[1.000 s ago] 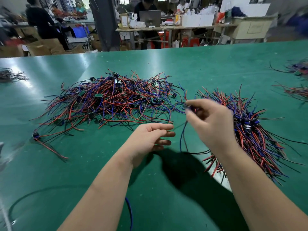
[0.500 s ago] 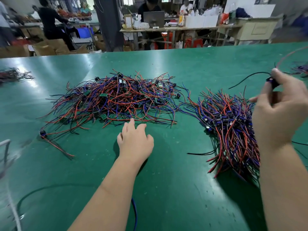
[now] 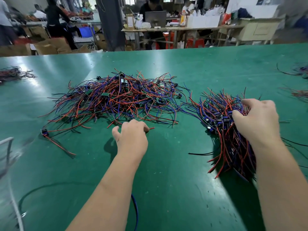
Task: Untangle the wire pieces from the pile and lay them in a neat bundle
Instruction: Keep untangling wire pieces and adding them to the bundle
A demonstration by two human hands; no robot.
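Green worktop (image 3: 166, 172), and on it two lots of red, blue and black wire. The pile (image 3: 116, 100) sprawls in the middle, tangled, with small boards and black plugs caught all through it. The bundle (image 3: 231, 147) lies near it on the right, its wires running roughly one way and the plugs gathered in a band. A few blue strands cross the gap between the two.

The right hand (image 3: 258, 120) sits on top of the bundle, fingers and thumb curled into the wires at the plug band, gripping them. The left hand (image 3: 131, 139) is at the pile's near edge, knuckles up, fingers bent down toward the worktop. A red end (image 3: 152, 128) pokes out beside it, but I cannot tell whether the fingers have pinched a wire.

The risk, as I judge it, is that a pull on one piece drags its neighbours, since plugs and boards snag on loops, and the whole pile could slide toward the bundle. The strands crossing the gap could tug the bundle crooked too. A black wire (image 3: 200, 153) already juts sideways from it, so a loose grip would let more splay out.
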